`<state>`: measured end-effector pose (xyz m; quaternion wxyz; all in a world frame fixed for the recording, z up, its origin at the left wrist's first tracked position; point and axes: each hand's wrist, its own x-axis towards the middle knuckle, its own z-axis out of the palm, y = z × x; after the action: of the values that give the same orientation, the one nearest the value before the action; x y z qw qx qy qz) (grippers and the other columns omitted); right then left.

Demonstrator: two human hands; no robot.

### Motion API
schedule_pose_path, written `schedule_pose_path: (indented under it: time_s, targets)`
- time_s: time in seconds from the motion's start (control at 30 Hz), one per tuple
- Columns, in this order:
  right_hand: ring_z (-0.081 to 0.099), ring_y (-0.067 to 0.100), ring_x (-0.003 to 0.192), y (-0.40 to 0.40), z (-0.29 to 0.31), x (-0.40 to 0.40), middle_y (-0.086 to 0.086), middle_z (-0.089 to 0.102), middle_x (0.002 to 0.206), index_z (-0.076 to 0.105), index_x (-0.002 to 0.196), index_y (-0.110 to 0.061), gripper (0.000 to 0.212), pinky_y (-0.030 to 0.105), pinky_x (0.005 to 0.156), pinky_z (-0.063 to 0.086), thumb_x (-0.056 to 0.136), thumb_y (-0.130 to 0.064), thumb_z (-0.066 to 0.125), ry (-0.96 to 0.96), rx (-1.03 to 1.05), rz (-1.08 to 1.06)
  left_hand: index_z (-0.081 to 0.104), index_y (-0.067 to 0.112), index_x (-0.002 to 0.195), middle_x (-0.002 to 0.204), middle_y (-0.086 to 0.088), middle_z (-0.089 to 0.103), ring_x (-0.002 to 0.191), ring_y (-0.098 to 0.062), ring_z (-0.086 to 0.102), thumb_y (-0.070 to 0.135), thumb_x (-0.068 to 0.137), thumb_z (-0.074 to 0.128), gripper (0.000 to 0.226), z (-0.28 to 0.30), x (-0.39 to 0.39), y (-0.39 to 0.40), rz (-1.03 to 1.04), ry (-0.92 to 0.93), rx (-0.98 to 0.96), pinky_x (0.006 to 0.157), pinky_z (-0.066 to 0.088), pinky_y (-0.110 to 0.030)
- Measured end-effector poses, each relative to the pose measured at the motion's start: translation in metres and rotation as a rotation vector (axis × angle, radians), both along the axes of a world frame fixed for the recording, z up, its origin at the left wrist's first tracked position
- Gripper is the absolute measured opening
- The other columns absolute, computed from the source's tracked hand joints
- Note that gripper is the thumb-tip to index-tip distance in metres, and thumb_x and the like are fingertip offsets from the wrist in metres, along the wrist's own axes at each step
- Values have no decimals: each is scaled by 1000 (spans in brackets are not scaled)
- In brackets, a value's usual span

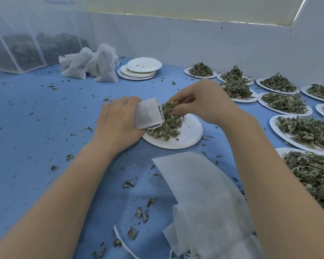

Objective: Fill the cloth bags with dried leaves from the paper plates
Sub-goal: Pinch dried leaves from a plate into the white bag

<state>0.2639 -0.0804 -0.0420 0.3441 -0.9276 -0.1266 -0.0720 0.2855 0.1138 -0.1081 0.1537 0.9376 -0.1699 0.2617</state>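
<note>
Left hand grips limp cloth bag at its mouth; right hand fingers pinch dried leaves (light, crumbly).

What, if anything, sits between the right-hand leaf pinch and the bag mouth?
Nothing visible. The right hand pinches dried leaves right at the open mouth of the cloth bag, which the left hand grips over the paper plate.

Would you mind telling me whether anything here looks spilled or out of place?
Yes: loose dried leaf crumbs are scattered across the blue table cover, away from the white paper plates. Nothing else stands out.
</note>
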Motion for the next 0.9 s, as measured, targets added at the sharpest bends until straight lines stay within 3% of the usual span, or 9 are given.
schedule_pose_path:
  time_s: [0.07, 0.17, 0.3, 0.4, 0.5, 0.6, 0.73, 0.8, 0.9]
  targets:
    - [57, -11, 58, 7, -1, 0, -17, 63, 65, 73, 92, -32, 23, 7, 55, 44, 77, -15, 75, -7, -43, 17, 55, 9, 116, 103, -11, 61, 97, -35, 53, 22, 72, 69, 48, 0, -2, -3, -30, -7, -5, 83, 31, -38]
    - [61, 0, 67, 17, -5, 0, -8, 68, 75, 74, 96, -28, 23, 5, 56, 43, 80, -11, 71, -30, -73, 52, 55, 7, 115, 102, -13, 61, 93, -35, 54, 21, 71, 69, 49, 1, -3, -7, -69, -19, -10, 83, 33, -40]
    - [46, -8, 46, 30, -11, 2, -19, 51, 48, 76, 92, -23, 21, 7, 45, 34, 82, -9, 64, -97, -111, 76, 56, 6, 114, 102, -13, 61, 93, -34, 55, 21, 69, 70, 50, 1, -5, -10, -99, -39, -49, 83, 32, -39]
    - [45, -10, 44, 34, -16, 4, -18, 52, 52, 75, 97, -23, 23, 6, 44, 33, 82, -9, 65, -78, -50, 87, 56, 5, 113, 103, -14, 62, 93, -35, 56, 20, 70, 73, 49, -1, -5, -9, -109, -45, -70, 85, 34, -41]
    - [56, -10, 63, 32, -17, 3, -16, 67, 73, 74, 102, -23, 25, 3, 57, 41, 83, -9, 65, -10, 44, 132, 56, 5, 115, 104, -14, 62, 94, -35, 56, 18, 69, 74, 51, -1, -5, -8, -111, -31, -109, 84, 37, -41]
    - [66, -1, 85, 28, -16, 1, -11, 73, 91, 73, 100, -23, 25, 14, 79, 51, 80, -8, 69, 5, 191, 163, 52, 12, 119, 110, -9, 60, 98, -31, 54, 24, 71, 72, 53, 1, -3, -8, -56, -1, -182, 77, 37, -35]
    - [62, -3, 69, 34, -15, 0, -16, 67, 72, 74, 87, -23, 15, 4, 67, 45, 76, -13, 73, -118, 167, 63, 52, 15, 119, 111, -6, 59, 99, -28, 54, 28, 70, 72, 55, 1, -3, -9, -51, 8, -224, 75, 37, -34]
    - [51, -1, 58, 41, -16, 0, -15, 59, 60, 73, 75, -21, 9, 8, 58, 41, 79, -14, 69, -128, 42, 53, 53, 12, 118, 109, -9, 60, 96, -30, 55, 24, 71, 70, 52, -1, -5, -13, -58, -18, -215, 74, 34, -32]
    - [33, 9, 47, 51, -21, 1, -6, 40, 45, 64, 59, -10, 21, 17, 46, 27, 78, -3, 60, -91, -46, 67, 57, 6, 115, 105, -12, 62, 91, -34, 56, 12, 76, 65, 40, -4, -7, -19, -66, -74, -194, 72, 32, -30]
